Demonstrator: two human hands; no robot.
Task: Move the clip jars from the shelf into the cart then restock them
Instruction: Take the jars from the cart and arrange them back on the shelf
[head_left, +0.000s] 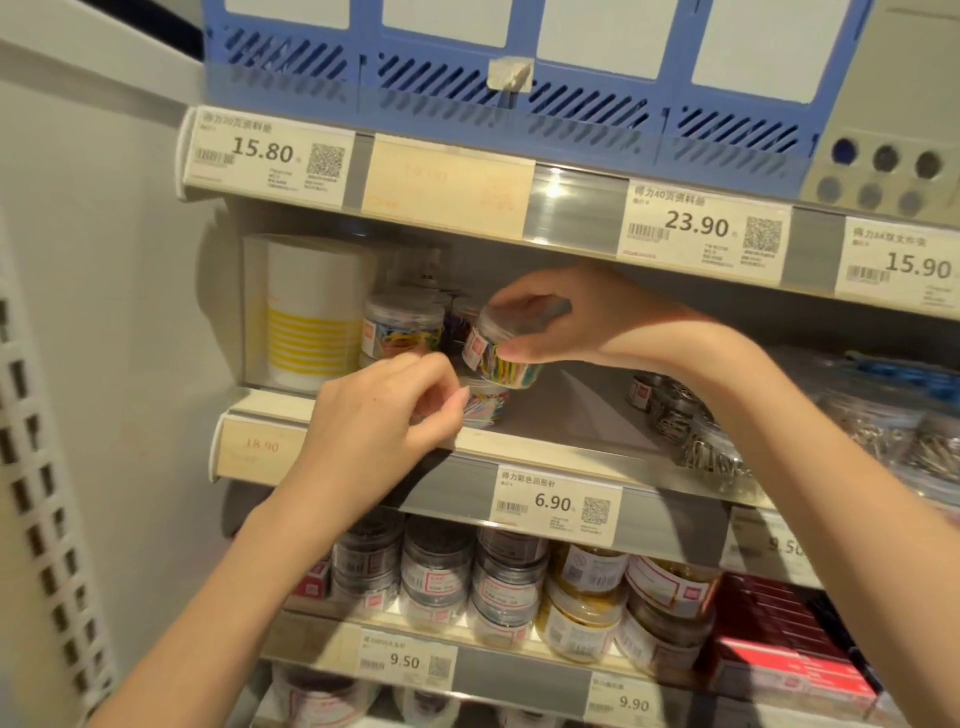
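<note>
My right hand (566, 322) grips a clear jar of coloured paper clips (501, 353), tilted, just above another such jar (485, 405) standing on the middle shelf (571, 452). More jars of coloured clips (402, 325) stand stacked behind, at the left of the shelf. My left hand (384, 415) hovers at the shelf's front edge with its fingers curled, fingertips close to the lower jar; whether they touch it I cannot tell. No cart is in view.
A white and yellow box (306, 312) fills the shelf's left end. Jars and bags of silver clips (691, 421) lie to the right. The shelf below holds stacked jars (509, 582) and red boxes (779, 639). Blue file trays (519, 78) stand above.
</note>
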